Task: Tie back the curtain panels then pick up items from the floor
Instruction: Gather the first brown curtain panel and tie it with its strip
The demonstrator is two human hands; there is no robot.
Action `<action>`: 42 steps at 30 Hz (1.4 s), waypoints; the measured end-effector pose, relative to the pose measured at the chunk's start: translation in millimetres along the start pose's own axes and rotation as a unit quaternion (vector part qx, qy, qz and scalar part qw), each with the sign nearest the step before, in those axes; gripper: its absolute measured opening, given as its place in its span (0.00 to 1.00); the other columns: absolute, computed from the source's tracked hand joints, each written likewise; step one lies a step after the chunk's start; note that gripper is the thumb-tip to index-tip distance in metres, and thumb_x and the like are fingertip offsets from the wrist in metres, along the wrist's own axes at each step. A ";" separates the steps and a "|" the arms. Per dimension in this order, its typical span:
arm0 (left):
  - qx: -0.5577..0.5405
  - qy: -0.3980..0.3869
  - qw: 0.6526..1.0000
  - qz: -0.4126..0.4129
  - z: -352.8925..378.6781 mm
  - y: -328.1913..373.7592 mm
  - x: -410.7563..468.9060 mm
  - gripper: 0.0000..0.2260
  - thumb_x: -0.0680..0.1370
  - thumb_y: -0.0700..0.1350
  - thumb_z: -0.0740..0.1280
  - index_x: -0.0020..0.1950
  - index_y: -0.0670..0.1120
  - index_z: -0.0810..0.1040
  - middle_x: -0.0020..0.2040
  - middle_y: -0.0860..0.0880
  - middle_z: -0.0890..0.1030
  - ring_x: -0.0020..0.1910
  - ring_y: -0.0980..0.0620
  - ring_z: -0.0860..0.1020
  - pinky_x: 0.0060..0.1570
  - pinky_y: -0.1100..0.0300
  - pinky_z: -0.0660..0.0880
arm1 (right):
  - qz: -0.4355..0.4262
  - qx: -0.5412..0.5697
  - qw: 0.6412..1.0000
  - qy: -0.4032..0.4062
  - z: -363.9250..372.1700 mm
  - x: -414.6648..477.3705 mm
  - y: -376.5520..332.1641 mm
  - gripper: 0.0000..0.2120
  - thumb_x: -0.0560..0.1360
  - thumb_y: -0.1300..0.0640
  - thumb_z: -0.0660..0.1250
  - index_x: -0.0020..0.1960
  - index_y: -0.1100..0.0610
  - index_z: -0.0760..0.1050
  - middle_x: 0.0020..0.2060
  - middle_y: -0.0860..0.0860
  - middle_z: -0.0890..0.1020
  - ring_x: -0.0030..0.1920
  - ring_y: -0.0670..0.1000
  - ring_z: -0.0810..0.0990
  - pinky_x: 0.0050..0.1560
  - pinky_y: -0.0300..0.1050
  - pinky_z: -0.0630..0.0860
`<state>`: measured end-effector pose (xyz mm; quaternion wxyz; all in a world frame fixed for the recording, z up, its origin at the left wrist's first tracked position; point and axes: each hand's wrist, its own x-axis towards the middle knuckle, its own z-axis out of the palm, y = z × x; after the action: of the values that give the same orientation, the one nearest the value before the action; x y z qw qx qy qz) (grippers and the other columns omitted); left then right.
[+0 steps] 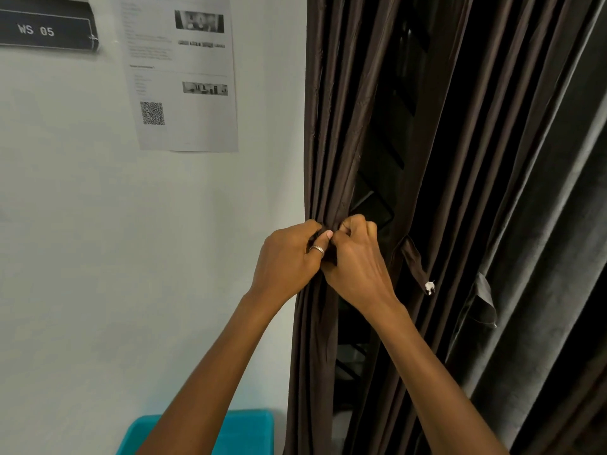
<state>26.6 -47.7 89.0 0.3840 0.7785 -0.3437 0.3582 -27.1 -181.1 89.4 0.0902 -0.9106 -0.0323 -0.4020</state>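
A dark brown curtain panel (331, 126) hangs beside the white wall, gathered into folds at its left edge. My left hand (289, 257), with a ring on the thumb, and my right hand (354, 257) press together at that gathered edge, both pinching a dark tie-back strip (328, 251) between their fingers. A loose end of the tie-back (415, 261) with a white tip dangles just right of my right hand. A second, greyer curtain panel (542, 192) hangs further right with its own loose tie (483, 300). The floor is out of sight.
A printed sheet (184, 77) with a QR code and a dark sign (46, 27) reading "WS 05" are on the wall at upper left. A teal bin (253, 431) stands below, partly behind my left forearm. Dark window louvres (377, 178) show between curtain folds.
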 end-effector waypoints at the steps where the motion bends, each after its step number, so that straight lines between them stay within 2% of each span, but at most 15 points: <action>1: 0.006 0.006 1.000 -0.002 1.2 1.2 -1.0 0.10 0.82 0.52 0.65 0.49 0.47 0.81 0.36 0.58 0.78 0.31 0.57 0.75 0.34 0.70 0.69 | -0.003 0.003 1.000 -0.001 0.4 0.4 -0.3 0.08 0.79 0.57 0.69 0.50 0.63 0.79 0.53 0.52 0.70 0.53 0.51 0.67 0.47 0.45 0.78; 5: 0.021 0.015 0.999 -0.036 5.6 4.7 -1.2 0.09 0.82 0.50 0.65 0.51 0.46 0.81 0.37 0.53 0.81 0.32 0.56 0.75 0.33 0.72 0.65 | -0.021 0.028 0.999 -0.004 0.3 0.3 0.4 0.08 0.79 0.58 0.68 0.50 0.64 0.79 0.52 0.54 0.70 0.51 0.50 0.69 0.41 0.41 0.73; 7: 0.021 0.014 0.998 -0.057 5.9 4.6 1.7 0.09 0.82 0.49 0.66 0.53 0.45 0.81 0.39 0.50 0.83 0.33 0.55 0.76 0.35 0.72 0.66 | -0.026 0.036 0.999 0.012 0.8 -4.1 0.2 0.08 0.79 0.58 0.68 0.54 0.63 0.79 0.53 0.54 0.72 0.51 0.51 0.73 0.40 0.42 0.76; 9: 0.017 0.016 0.997 -0.078 5.4 4.9 5.1 0.09 0.82 0.48 0.67 0.54 0.44 0.82 0.41 0.49 0.84 0.35 0.55 0.77 0.38 0.69 0.70 | -0.023 0.031 0.997 0.063 2.6 -10.7 -0.2 0.09 0.78 0.60 0.70 0.57 0.61 0.79 0.53 0.55 0.76 0.51 0.53 0.77 0.41 0.45 0.79; 13: -0.005 0.016 0.995 -0.100 5.5 9.3 6.8 0.09 0.81 0.49 0.69 0.53 0.45 0.83 0.42 0.49 0.85 0.36 0.55 0.79 0.38 0.71 0.70 | -0.060 -0.037 0.977 0.199 9.1 -20.9 3.0 0.02 0.77 0.63 0.72 0.50 0.59 0.82 0.46 0.54 0.83 0.50 0.56 0.81 0.44 0.50 0.78; 15: -0.022 0.019 0.994 -0.108 5.9 11.3 5.7 0.09 0.81 0.50 0.69 0.54 0.46 0.83 0.43 0.49 0.85 0.38 0.54 0.81 0.41 0.69 0.75 | -0.066 -0.047 0.970 0.228 12.2 -24.0 4.7 0.02 0.78 0.63 0.72 0.47 0.60 0.83 0.45 0.54 0.84 0.50 0.56 0.82 0.44 0.49 0.78; 18: -0.045 0.021 0.993 -0.111 7.5 12.2 2.9 0.08 0.80 0.49 0.69 0.54 0.46 0.83 0.44 0.49 0.86 0.41 0.53 0.83 0.46 0.64 0.79 | -0.067 -0.043 0.965 0.251 15.6 -26.5 7.0 0.04 0.78 0.64 0.72 0.44 0.60 0.82 0.41 0.55 0.82 0.44 0.55 0.80 0.39 0.49 0.76; 23: -0.064 0.076 0.992 -0.083 7.2 8.1 -5.3 0.08 0.80 0.48 0.70 0.53 0.46 0.85 0.45 0.51 0.86 0.42 0.59 0.80 0.45 0.75 0.74 | -0.041 -0.006 0.975 0.216 13.1 -27.4 7.9 0.04 0.77 0.61 0.73 0.44 0.59 0.82 0.39 0.53 0.80 0.42 0.54 0.80 0.46 0.52 0.75; 26: -0.077 0.134 0.985 -0.079 4.5 3.7 -12.5 0.07 0.79 0.47 0.71 0.53 0.46 0.86 0.46 0.51 0.86 0.43 0.57 0.81 0.43 0.62 0.82 | 0.009 0.127 0.977 0.174 0.9 -21.2 19.3 0.04 0.75 0.59 0.76 0.44 0.58 0.82 0.38 0.51 0.80 0.39 0.50 0.80 0.44 0.51 0.77; 29: -0.090 0.171 0.975 -0.107 -0.6 -4.3 -15.6 0.06 0.80 0.46 0.71 0.53 0.45 0.86 0.45 0.54 0.83 0.42 0.53 0.83 0.39 0.51 0.84 | 0.072 0.244 0.955 0.155 -12.1 -16.5 38.6 0.06 0.72 0.59 0.78 0.41 0.57 0.81 0.38 0.48 0.82 0.40 0.44 0.81 0.43 0.39 0.78; 31: -0.093 0.173 0.974 -0.117 -0.9 -4.7 -15.9 0.06 0.80 0.45 0.71 0.53 0.45 0.86 0.44 0.55 0.83 0.40 0.51 0.83 0.39 0.50 0.84 | 0.103 0.277 0.945 0.138 -13.4 -15.9 45.4 0.07 0.72 0.59 0.78 0.40 0.57 0.81 0.38 0.47 0.83 0.43 0.43 0.82 0.45 0.30 0.76; 34: -0.105 0.165 0.970 -0.143 2.9 -1.7 -16.0 0.06 0.80 0.46 0.71 0.52 0.47 0.86 0.44 0.54 0.84 0.38 0.51 0.83 0.41 0.53 0.83 | 0.141 0.302 0.936 0.113 -7.7 -15.8 45.8 0.07 0.73 0.58 0.78 0.40 0.57 0.81 0.38 0.45 0.84 0.44 0.39 0.82 0.46 0.23 0.71; 42: -0.112 0.123 0.971 -0.174 9.8 -0.8 -19.4 0.05 0.81 0.47 0.69 0.54 0.50 0.83 0.47 0.56 0.83 0.45 0.54 0.83 0.47 0.52 0.84 | 0.158 0.306 0.935 0.088 -0.3 -14.3 50.6 0.10 0.75 0.56 0.76 0.39 0.50 0.77 0.34 0.39 0.81 0.37 0.38 0.80 0.38 0.27 0.72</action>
<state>20.3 -50.6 68.4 0.5644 0.7283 -0.1909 0.3385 -30.3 -230.6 72.0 0.4295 -0.7934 -0.0021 -0.4313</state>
